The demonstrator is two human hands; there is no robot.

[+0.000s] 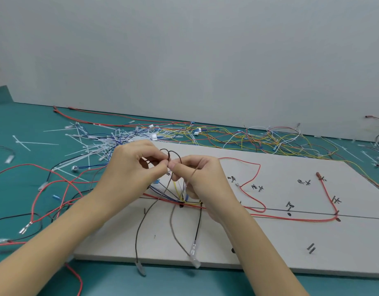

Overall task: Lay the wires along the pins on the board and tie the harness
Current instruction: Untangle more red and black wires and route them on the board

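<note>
Brown wire point(156, 201) looped above board point(269, 242), pinched by left hand point(133, 167) and right hand point(197, 176); ends dangle toward near edge.

head-worn view, forward and down, close over board point(269, 242)

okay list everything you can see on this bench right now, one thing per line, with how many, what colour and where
board: one, pale grey, flat on the bench, right of centre
pins: several, dark, standing on the board
red wire: one, red, laid along the line on the board, turning up at the right
brown wire: one, brown, looped between both hands, ends hanging over the board's near edge
cable ties: many, white, piled at back left
loose wires: many, red, yellow, white, blue, tangled behind the board
bench: one, teal
wall: one, pale grey, behind
left hand: one, pinching the brown wire
right hand: one, pinching the brown wire
</note>
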